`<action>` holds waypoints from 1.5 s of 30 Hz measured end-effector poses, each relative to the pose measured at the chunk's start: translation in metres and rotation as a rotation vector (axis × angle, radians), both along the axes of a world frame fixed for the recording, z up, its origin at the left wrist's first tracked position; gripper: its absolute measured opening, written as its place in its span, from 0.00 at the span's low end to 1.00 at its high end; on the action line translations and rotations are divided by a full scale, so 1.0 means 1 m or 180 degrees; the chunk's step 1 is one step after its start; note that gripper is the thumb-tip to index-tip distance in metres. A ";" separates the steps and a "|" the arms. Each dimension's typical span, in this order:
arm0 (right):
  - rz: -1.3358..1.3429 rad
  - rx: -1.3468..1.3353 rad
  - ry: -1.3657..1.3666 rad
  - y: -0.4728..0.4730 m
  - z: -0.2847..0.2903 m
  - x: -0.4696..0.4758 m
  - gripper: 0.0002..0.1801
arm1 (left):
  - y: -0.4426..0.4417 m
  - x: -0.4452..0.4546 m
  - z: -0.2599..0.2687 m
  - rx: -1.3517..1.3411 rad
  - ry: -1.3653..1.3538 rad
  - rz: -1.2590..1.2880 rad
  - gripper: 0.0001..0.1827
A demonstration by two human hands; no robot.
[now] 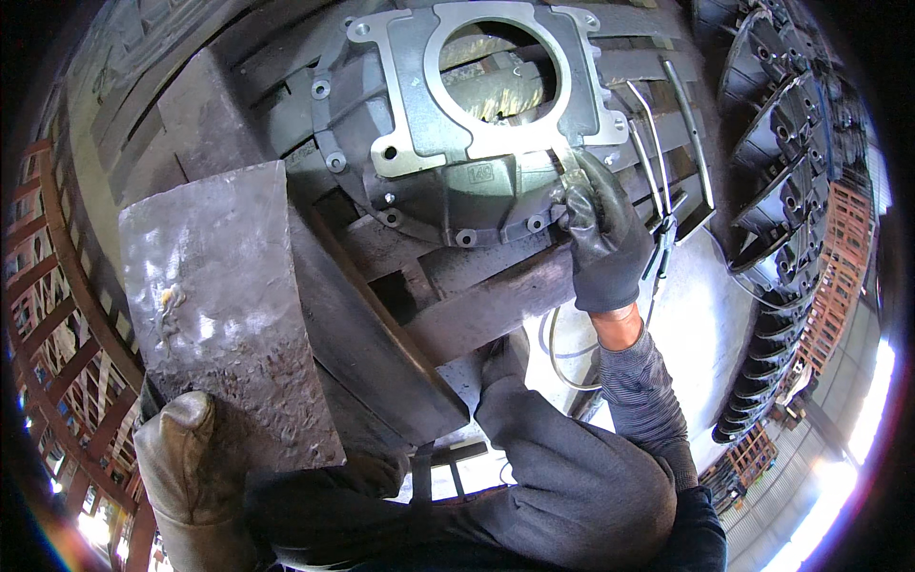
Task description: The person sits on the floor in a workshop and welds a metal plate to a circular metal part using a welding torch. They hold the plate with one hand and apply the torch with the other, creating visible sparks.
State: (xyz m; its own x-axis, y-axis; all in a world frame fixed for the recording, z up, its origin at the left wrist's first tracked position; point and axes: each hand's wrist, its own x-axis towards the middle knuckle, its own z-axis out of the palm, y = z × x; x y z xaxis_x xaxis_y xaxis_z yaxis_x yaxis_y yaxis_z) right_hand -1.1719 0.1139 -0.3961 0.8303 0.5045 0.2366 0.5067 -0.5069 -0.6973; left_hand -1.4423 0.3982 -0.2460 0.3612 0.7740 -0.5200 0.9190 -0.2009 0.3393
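Note:
My right hand (607,229), in a black coated glove, pinches a short flat metal strip (568,163). The strip's upper end meets the lower edge of the bright machined face of a cast metal housing (486,189). This housing resembles a bell housing, with a large round opening and bolt holes along its rim. A leather gauntlet covers my left hand (187,436), which grips a grey, pitted flat panel (221,300) by its lower left corner. The panel stands between me and the left part of the bench; its material is unclear, and my left fingers are partly hidden behind it.
The housing rests on a slatted bench of heavy bars (493,300). Metal rods (654,143) lie right of it, near a looping cable (554,350). Similar black castings (768,164) line the right side. Brown lattice racks (57,286) stand at left. My bent knee (593,457) is below.

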 end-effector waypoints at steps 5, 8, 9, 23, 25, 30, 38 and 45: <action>0.0041 -0.0230 -0.0167 0.000 0.001 0.003 0.21 | 0.025 -0.015 -0.002 0.0306 0.0241 -0.1766 0.14; 0.0100 -0.0342 -0.0301 0.001 0.002 0.005 0.21 | 0.020 -0.021 0.004 -0.0117 0.0338 -0.1260 0.12; 0.0140 -0.0383 -0.0375 0.001 0.002 0.005 0.21 | 0.015 -0.021 0.005 -0.0592 -0.0112 -0.0197 0.12; 0.0624 0.0575 0.1443 0.026 0.052 -0.033 0.24 | 0.007 0.020 -0.009 0.0820 0.0307 -0.3101 0.02; 0.1033 0.1174 0.2178 0.036 0.062 -0.045 0.25 | 0.004 0.015 -0.021 0.1393 0.0333 -0.3592 0.02; 0.1183 0.0203 0.1538 0.044 0.094 -0.063 0.22 | -0.009 -0.002 -0.037 -0.0899 -0.1391 -0.1351 0.16; 0.1373 0.0356 0.0748 0.055 0.109 -0.079 0.16 | -0.029 -0.011 -0.029 -0.2901 -0.2761 0.0765 0.17; 0.1299 0.0299 0.0878 0.047 0.110 -0.090 0.17 | -0.054 0.010 0.005 -0.2094 -0.1709 0.0971 0.18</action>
State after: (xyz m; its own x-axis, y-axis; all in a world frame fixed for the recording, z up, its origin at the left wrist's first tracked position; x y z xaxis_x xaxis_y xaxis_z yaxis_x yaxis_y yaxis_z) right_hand -1.2615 0.1613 -0.2860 0.6078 0.7883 0.0960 0.4409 -0.2344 -0.8664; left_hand -1.4320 0.3438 -0.2413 0.5108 0.4815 -0.7122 0.5853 0.4120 0.6984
